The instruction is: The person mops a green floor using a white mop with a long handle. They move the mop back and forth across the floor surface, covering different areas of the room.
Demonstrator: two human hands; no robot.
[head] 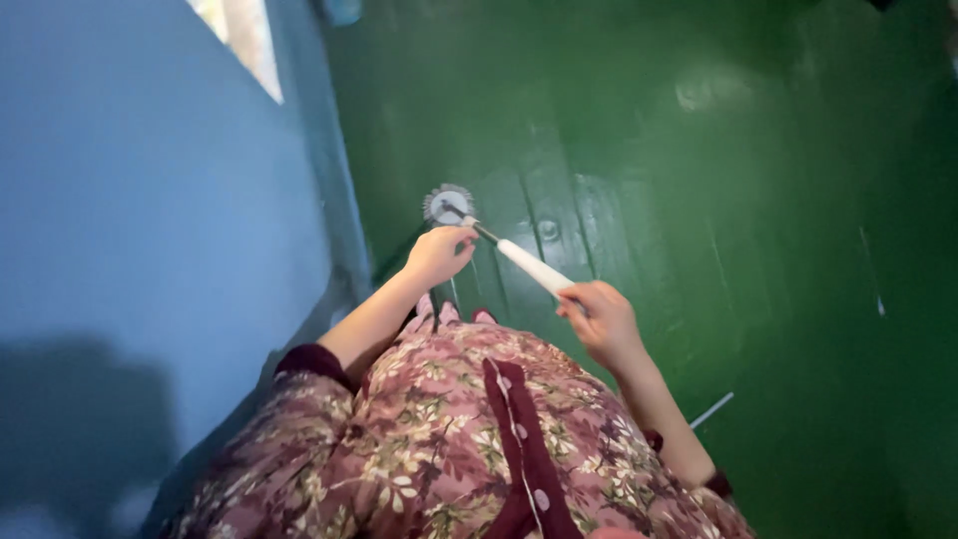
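I look down at a long tool with a white handle (534, 268) and a small round toothed head (447, 205) at its far end. My right hand (599, 321) grips the near end of the white handle. My left hand (440, 252) pinches the thin dark neck of the tool just behind the round head. The tool slants from lower right up to the left, above a green painted plank floor (718, 200). My floral dress (469, 439) fills the bottom of the view.
A blue wall (150, 200) runs down the left side, meeting the green floor at a baseboard (339, 200). A thin pale stick (712, 410) lies on the floor by my right forearm. A bright patch (244, 40) shows at the top left.
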